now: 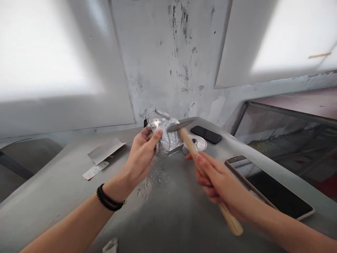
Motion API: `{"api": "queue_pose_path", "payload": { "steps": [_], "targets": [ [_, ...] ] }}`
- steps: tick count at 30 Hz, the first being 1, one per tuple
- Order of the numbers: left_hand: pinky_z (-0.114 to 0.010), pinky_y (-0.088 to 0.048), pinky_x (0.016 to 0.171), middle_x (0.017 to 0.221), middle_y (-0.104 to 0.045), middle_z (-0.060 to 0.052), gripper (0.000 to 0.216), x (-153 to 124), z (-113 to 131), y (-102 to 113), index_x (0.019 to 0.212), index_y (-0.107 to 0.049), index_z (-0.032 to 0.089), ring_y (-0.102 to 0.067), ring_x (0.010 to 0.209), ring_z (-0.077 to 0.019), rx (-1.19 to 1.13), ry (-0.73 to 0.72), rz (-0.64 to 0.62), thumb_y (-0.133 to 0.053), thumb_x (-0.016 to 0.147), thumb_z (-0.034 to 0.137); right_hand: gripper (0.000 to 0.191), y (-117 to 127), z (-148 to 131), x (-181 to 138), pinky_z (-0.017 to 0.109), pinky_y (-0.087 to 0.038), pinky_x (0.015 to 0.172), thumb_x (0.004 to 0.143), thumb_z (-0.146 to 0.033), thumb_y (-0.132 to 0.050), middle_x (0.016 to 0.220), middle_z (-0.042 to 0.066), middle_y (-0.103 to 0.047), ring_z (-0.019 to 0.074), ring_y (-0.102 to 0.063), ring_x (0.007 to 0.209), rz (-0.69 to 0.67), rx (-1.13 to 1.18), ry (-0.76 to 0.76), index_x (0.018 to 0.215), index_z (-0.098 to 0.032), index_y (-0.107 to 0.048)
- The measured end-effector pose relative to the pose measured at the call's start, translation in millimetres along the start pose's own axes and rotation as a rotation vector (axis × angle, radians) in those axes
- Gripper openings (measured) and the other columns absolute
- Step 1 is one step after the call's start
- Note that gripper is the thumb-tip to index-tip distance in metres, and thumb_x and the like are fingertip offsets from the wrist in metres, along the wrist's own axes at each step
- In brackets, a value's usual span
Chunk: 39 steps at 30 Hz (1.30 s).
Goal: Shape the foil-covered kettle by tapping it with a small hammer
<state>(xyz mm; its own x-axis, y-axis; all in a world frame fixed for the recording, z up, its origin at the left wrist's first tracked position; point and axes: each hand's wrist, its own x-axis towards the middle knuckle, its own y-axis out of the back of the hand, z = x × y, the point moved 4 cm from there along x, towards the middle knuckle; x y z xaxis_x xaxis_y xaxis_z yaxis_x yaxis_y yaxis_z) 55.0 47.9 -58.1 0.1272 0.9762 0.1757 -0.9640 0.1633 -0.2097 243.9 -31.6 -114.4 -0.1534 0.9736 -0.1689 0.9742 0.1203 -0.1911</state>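
Observation:
My left hand (143,151) grips the near left side of a small silvery metal pot (170,142), its thumb pressed on the dented, faceted wall. A curved spout (162,114) sticks up at the pot's far side, and riveted metal shows by my fingers. In my right hand (213,174) is a hammer (189,142), the fingers wrapped round its pale wooden handle. Its dark, pointed metal head lies over the pot's right side; whether they touch I cannot tell. Just behind the handle sits a round shiny metal lid (201,144) with a dark knob.
A black smartphone (206,134) lies beyond the lid, and a larger phone (271,188) lies by my right forearm. Folded paper (106,150) and a printed slip (95,170) rest on the grey tabletop (65,196). Crumpled scrap (110,246) is at the front. A stained wall (168,63) stands behind.

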Motion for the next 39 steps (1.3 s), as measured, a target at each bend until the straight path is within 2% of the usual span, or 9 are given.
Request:
{"api": "queue_pose_path", "payload": {
  "steps": [3,7,12,15,23,28,31,37,39],
  "targets": [
    [-0.022,-0.049,0.070,0.088,-0.072,0.000,0.029,-2,5,-2,0.105,-0.069,0.019,-0.063,0.080,-0.0132,0.007,-0.056,0.016,-0.084,0.088,0.037,0.048,-2,1,-1,0.017,-0.012,0.041,0.101,-0.072,-0.051,0.067,-0.010,-0.035,0.0052,-0.016,0.048,-0.046,-0.062,-0.035,0.122,-0.030,-0.059],
    [-0.023,-0.046,0.067,0.083,-0.068,0.002,0.025,-4,8,-2,0.103,-0.068,0.022,-0.060,0.078,-0.0135,0.084,-0.111,0.052,-0.082,0.089,0.038,0.044,7,-5,-1,0.018,-0.011,0.040,0.100,-0.069,-0.055,0.065,-0.011,-0.031,0.0063,-0.012,0.048,0.107,0.095,0.072,0.122,-0.031,-0.057],
    [-0.027,-0.047,0.070,0.083,-0.063,0.002,0.022,-10,9,-6,0.107,-0.066,0.025,-0.058,0.077,-0.0148,0.192,-0.214,0.016,-0.075,0.095,0.040,0.049,-2,1,-3,0.017,-0.012,0.040,0.099,-0.074,-0.052,0.064,-0.011,-0.034,0.0050,-0.015,0.046,-0.073,-0.026,-0.018,0.123,-0.032,-0.057],
    [-0.027,-0.049,0.075,0.091,-0.067,0.001,0.025,-9,8,-7,0.113,-0.065,0.025,-0.061,0.083,-0.0159,0.214,-0.239,0.006,-0.074,0.096,0.041,0.049,-5,0,-5,0.016,-0.012,0.041,0.101,-0.074,-0.049,0.066,-0.011,-0.034,0.0040,-0.016,0.047,-0.086,-0.039,-0.005,0.120,-0.031,-0.059],
    [-0.026,-0.051,0.075,0.101,-0.074,-0.003,0.033,-5,3,-2,0.100,-0.066,0.021,-0.067,0.089,-0.0177,0.124,0.021,0.074,-0.074,0.093,0.052,0.048,-2,-1,-5,0.017,-0.013,0.041,0.102,-0.072,-0.048,0.067,-0.010,-0.036,0.0044,-0.016,0.047,-0.090,-0.067,-0.016,0.126,-0.032,-0.058],
    [-0.026,-0.051,0.067,0.092,-0.077,-0.006,0.041,0,-5,5,0.096,-0.073,0.017,-0.068,0.080,-0.0185,0.087,0.184,0.103,-0.076,0.089,0.057,0.050,1,-2,-5,0.018,-0.017,0.040,0.103,-0.071,-0.048,0.068,-0.010,-0.037,0.0051,-0.020,0.047,-0.065,-0.150,0.053,0.128,-0.029,-0.058],
    [-0.025,-0.049,0.064,0.085,-0.076,-0.008,0.042,7,4,15,0.090,-0.076,0.015,-0.066,0.075,-0.0182,0.218,0.234,-0.016,-0.076,0.089,0.057,0.050,2,-7,-5,0.018,-0.021,0.040,0.102,-0.069,-0.051,0.067,-0.009,-0.037,0.0059,-0.021,0.048,-0.045,-0.204,0.111,0.123,-0.025,-0.061],
    [-0.029,-0.048,0.056,0.086,-0.076,-0.011,0.046,0,35,31,0.091,-0.082,0.018,-0.066,0.067,-0.0208,0.571,0.398,-0.510,-0.072,0.090,0.063,0.049,11,-10,-7,0.022,-0.024,0.041,0.102,-0.069,-0.051,0.064,-0.008,-0.033,0.0086,-0.026,0.049,-0.021,-0.311,0.257,0.121,-0.025,-0.063],
    [-0.030,-0.047,0.054,0.083,-0.075,-0.011,0.041,-5,40,33,0.088,-0.084,0.019,-0.065,0.063,-0.0220,0.596,0.417,-0.566,-0.076,0.087,0.060,0.044,17,-10,-9,0.024,-0.028,0.043,0.104,-0.066,-0.052,0.066,-0.007,-0.036,0.0099,-0.033,0.050,0.008,-0.423,0.321,0.122,-0.027,-0.063]
  ]
}}
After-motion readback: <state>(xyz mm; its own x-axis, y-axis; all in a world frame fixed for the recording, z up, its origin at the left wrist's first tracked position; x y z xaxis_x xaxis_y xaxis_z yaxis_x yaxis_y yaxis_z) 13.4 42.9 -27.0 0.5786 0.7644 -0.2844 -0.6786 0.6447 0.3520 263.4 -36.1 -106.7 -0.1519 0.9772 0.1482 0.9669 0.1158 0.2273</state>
